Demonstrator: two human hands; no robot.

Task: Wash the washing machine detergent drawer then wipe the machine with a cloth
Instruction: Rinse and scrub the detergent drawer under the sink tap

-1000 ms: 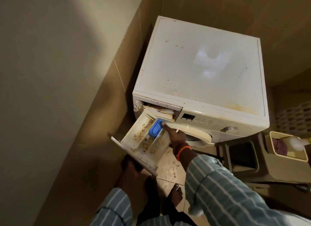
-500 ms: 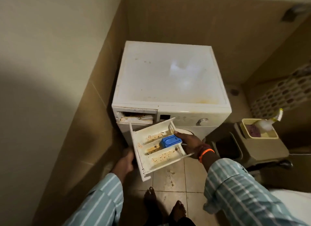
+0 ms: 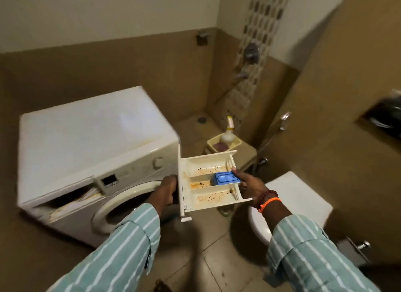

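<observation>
The white detergent drawer [image 3: 208,186], stained orange-brown inside and with a blue insert [image 3: 225,178], is out of the machine and held level in the air. My left hand [image 3: 166,190] grips its front panel from the left. My right hand [image 3: 247,185] holds its right end, thumb over the rim by the blue insert. The white washing machine [image 3: 86,144] stands at the left, its drawer slot [image 3: 71,199] open and dark.
A yellow tray [image 3: 235,142] with a spray bottle [image 3: 228,133] and a purple cloth [image 3: 221,146] sits on a beige stool behind the drawer. A white toilet [image 3: 297,200] is at the right. Wall taps [image 3: 251,52] are in the far corner.
The drawer has come fully out of the slot and swung to the right, away from the machine. My view has turned right, toward the toilet and the taps.
</observation>
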